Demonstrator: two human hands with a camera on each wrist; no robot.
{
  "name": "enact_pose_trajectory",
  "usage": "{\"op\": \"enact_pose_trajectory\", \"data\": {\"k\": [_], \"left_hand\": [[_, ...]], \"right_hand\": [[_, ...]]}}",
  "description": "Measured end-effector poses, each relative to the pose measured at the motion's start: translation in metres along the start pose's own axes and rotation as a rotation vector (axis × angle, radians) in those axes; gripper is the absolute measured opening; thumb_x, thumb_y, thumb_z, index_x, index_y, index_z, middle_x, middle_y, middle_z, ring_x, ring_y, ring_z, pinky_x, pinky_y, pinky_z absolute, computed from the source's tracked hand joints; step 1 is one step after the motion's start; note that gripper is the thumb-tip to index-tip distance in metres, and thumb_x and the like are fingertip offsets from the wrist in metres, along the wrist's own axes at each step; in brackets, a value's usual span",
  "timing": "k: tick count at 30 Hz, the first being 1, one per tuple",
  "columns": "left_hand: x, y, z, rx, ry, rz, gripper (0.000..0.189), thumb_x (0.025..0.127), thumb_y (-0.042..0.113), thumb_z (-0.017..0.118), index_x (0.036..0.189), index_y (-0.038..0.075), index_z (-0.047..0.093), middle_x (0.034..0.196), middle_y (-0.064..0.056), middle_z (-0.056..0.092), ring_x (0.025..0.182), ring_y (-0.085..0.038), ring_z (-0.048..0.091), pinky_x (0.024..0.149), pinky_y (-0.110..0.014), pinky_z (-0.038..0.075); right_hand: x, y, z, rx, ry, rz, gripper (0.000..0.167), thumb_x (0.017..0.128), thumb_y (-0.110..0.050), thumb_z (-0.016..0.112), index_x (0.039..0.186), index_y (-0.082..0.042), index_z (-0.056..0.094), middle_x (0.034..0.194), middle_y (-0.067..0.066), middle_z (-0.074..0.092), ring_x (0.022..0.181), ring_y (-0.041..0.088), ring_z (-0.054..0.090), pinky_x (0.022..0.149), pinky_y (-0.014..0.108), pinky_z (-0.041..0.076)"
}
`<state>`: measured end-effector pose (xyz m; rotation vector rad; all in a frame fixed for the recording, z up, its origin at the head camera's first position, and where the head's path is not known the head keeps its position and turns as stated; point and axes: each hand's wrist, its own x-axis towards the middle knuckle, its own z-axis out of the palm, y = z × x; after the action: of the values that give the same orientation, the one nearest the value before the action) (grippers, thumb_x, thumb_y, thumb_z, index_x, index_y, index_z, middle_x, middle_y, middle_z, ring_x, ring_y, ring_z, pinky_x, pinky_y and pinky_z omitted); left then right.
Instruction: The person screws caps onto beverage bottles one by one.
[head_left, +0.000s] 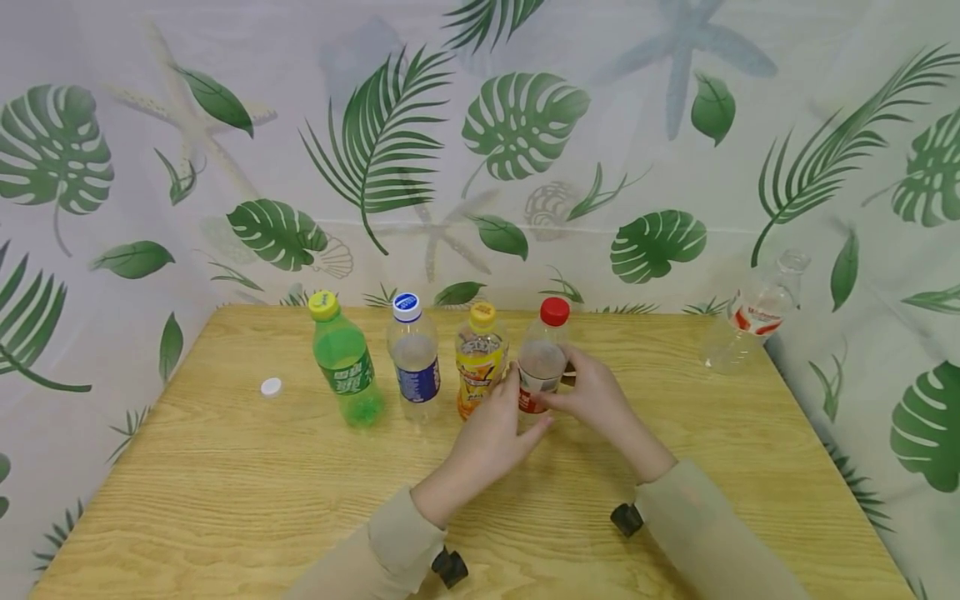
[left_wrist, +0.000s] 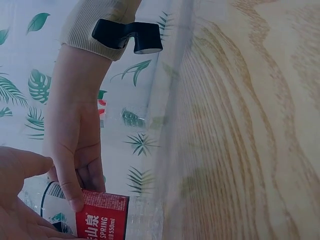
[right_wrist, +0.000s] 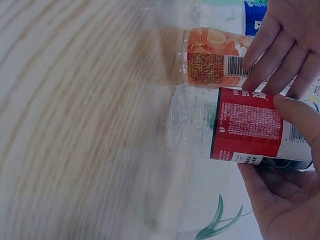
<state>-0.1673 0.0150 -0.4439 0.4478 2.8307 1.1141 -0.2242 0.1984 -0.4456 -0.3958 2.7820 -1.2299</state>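
Note:
A clear plastic water bottle [head_left: 553, 358] with a red cap and a red-and-white label stands upright on the wooden table. My right hand [head_left: 600, 398] grips it from the right: the thumb lies across the label [right_wrist: 252, 122] and the fingers go round the far side, partly hidden. On the bottle's other side, my left hand [head_left: 491, 437] extends straight fingers alongside it, with the thumb apart. Those left fingers [right_wrist: 275, 55] reach between this bottle and a yellow-capped bottle [head_left: 480, 358] with an orange-and-yellow label, overlapping both in the right wrist view.
Left of the yellow-capped bottle stand a blue-and-white-capped bottle [head_left: 415, 367] and a green bottle [head_left: 345, 367] with a yellow cap. A loose white cap [head_left: 271, 387] lies farther left. An uncapped bottle [head_left: 753, 317] stands at the table's back right, near the leaf-patterned sheet [head_left: 420, 167].

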Motion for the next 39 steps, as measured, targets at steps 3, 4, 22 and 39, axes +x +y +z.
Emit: {"op": "enact_pose_trajectory", "data": {"k": [3, 4, 22, 39], "left_hand": [[0.0002, -0.0003, 0.0002, 0.002, 0.002, 0.003, 0.087, 0.105, 0.043, 0.067, 0.165, -0.005, 0.026, 0.164, -0.027, 0.044, 0.146, -0.040, 0.052, 0.114, -0.052, 0.053], [0.0003, -0.0004, 0.0002, 0.002, 0.002, 0.004, 0.087, 0.105, 0.043, 0.067, 0.165, -0.005, 0.026, 0.164, -0.027, 0.044, 0.147, -0.040, 0.052, 0.114, -0.052, 0.053], [0.0001, -0.0004, -0.0010, 0.000, -0.002, 0.009, 0.086, 0.105, 0.043, 0.066, 0.164, -0.006, 0.026, 0.163, -0.028, 0.044, 0.146, -0.041, 0.053, 0.113, -0.052, 0.053], [-0.0021, -0.0010, -0.0023, -0.010, -0.013, -0.003, 0.086, 0.105, 0.044, 0.066, 0.165, -0.004, 0.028, 0.165, -0.026, 0.042, 0.146, -0.040, 0.053, 0.114, -0.053, 0.052]], "right_hand": [[0.0000, -0.0001, 0.0001, 0.002, 0.003, -0.001, 0.068, 0.090, -0.010, 0.085, 0.147, 0.007, 0.051, 0.141, 0.029, 0.063, 0.127, 0.048, 0.066, 0.105, 0.057, 0.057], [0.0000, -0.0001, 0.0002, 0.001, 0.004, -0.003, 0.068, 0.090, -0.010, 0.085, 0.146, 0.007, 0.051, 0.141, 0.029, 0.063, 0.127, 0.048, 0.066, 0.105, 0.057, 0.057], [0.0007, 0.0001, 0.0015, -0.002, -0.001, -0.024, 0.066, 0.090, -0.011, 0.085, 0.144, 0.008, 0.052, 0.138, 0.029, 0.064, 0.125, 0.048, 0.067, 0.102, 0.056, 0.059], [0.0003, -0.0017, 0.0010, -0.006, -0.012, 0.006, 0.065, 0.089, -0.010, 0.084, 0.143, 0.009, 0.053, 0.138, 0.030, 0.064, 0.126, 0.049, 0.066, 0.104, 0.058, 0.058]]}}
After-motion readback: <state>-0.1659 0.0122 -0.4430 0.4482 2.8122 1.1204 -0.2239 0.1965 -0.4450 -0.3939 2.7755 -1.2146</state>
